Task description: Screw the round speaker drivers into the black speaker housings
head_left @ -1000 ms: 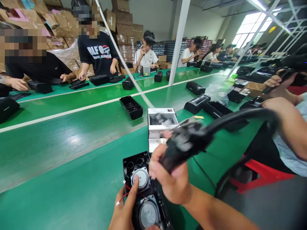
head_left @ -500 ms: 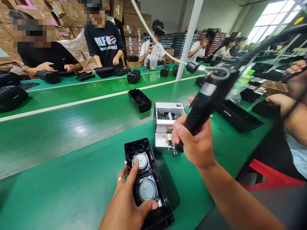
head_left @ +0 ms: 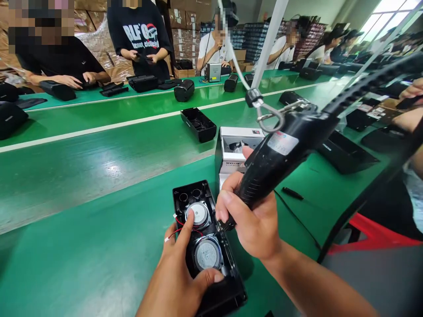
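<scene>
My left hand [head_left: 180, 264] grips a black speaker housing [head_left: 234, 281] lying open on the green bench, its fingers and thumb spread over it. Two round silver speaker drivers, an upper one [head_left: 200, 214] and a lower one [head_left: 208, 254], sit inside, with thin red wires [head_left: 180, 229] and white plugs at the left edge. My forefinger touches the upper driver; the thumb lies below the lower one. In my right hand [head_left: 253, 215] is a black electric screwdriver [head_left: 274, 163], slanting down with its tip end close to the housing's right side, near the upper driver. A metal loop and pale cord hold its top.
Behind my right hand stands a white WEIXIN machine [head_left: 231, 163]. An open black shell [head_left: 198, 125] lies on the belt beyond. A black pen-like tool [head_left: 292, 193] is at right, near a red stool [head_left: 373, 233]. Several people work across the belt.
My right hand has brought the screwdriver left and down from the white machine to the housing. The left hand keeps its hold. A person opposite has raised their hands.
</scene>
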{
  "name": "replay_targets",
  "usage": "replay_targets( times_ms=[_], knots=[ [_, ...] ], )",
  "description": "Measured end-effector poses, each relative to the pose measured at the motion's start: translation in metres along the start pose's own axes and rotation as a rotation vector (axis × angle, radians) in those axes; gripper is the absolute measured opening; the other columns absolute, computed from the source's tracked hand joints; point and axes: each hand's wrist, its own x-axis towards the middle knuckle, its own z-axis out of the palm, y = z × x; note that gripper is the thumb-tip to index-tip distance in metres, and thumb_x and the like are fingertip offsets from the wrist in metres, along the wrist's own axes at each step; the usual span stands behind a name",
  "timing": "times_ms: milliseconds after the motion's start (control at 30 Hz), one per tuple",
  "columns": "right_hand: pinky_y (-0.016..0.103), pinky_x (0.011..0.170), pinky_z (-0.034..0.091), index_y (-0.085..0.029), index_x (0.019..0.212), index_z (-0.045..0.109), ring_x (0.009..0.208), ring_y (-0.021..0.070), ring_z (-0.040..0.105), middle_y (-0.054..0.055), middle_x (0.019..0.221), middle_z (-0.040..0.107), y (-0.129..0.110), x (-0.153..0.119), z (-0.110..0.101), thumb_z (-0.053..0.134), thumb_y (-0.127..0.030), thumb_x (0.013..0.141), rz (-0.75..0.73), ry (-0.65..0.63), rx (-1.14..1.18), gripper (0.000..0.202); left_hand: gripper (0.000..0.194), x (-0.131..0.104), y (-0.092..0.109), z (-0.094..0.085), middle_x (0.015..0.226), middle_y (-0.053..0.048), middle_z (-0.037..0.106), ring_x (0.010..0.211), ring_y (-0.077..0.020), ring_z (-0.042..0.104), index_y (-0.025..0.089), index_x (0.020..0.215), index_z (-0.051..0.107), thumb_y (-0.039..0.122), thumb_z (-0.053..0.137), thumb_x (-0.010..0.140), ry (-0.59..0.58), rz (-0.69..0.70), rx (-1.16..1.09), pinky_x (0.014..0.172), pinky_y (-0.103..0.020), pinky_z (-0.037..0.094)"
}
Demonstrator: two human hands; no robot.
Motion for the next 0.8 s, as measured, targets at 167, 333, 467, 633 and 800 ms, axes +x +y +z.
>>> replay_targets(
  times_ms=[167,333,467,633,800],
  knots=[
    [0.028,0.055,0.051,-0.027,0.098,0.055,0.055,0.01,0.056,-0.008,0.078,0.057,0.008,-0.004,-0.004,0.067,-0.014,0.099,0.023,-0.011,-0.001,0.018,0.11,-0.002,0.004,-0.001,0.172,-0.012,0.027,0.157,-0.0371,0.041,0.038,0.167,0.03,0.036,0.085,0.071,-0.004,-0.028,-0.01,0.125,-0.061,0.038],
    [0.029,0.053,0.051,-0.026,0.094,0.054,0.056,0.0102,0.055,-0.006,0.08,0.057,0.013,-0.004,-0.004,0.068,-0.016,0.097,0.05,-0.01,-0.016,0.017,0.109,-0.002,0.005,-0.001,0.169,-0.012,0.033,0.154,-0.0377,0.045,0.036,0.166,0.034,0.034,0.085,0.07,0.026,-0.023,0.003,0.124,-0.058,0.042],
    [0.028,0.054,0.052,-0.025,0.094,0.054,0.057,0.0095,0.055,-0.007,0.079,0.057,0.018,-0.004,-0.004,0.07,-0.017,0.096,0.098,-0.019,-0.024,0.018,0.109,-0.002,0.004,0.0,0.171,-0.011,0.031,0.155,-0.039,0.043,0.037,0.166,0.033,0.035,0.086,0.07,0.033,-0.02,0.018,0.122,-0.058,0.044],
    [0.025,0.052,0.051,-0.029,0.12,0.052,0.055,0.0091,0.052,-0.009,0.079,0.055,0.022,-0.007,-0.004,0.07,-0.015,0.093,0.127,-0.015,0.029,0.035,0.108,-0.002,0.002,0.0,0.171,-0.012,0.028,0.157,-0.038,0.041,0.038,0.166,0.032,0.039,0.086,0.071,0.031,-0.013,0.02,0.124,-0.06,0.04],
    [0.024,0.052,0.05,-0.027,0.103,0.05,0.055,0.0087,0.054,-0.007,0.078,0.055,0.018,-0.012,-0.001,0.069,-0.014,0.089,0.134,-0.062,-0.046,0.027,0.107,0.0,-0.002,0.001,0.169,-0.01,0.033,0.154,-0.04,0.043,0.039,0.164,0.037,0.039,0.087,0.07,0.051,0.041,-0.005,0.124,-0.061,0.041]
  ],
)
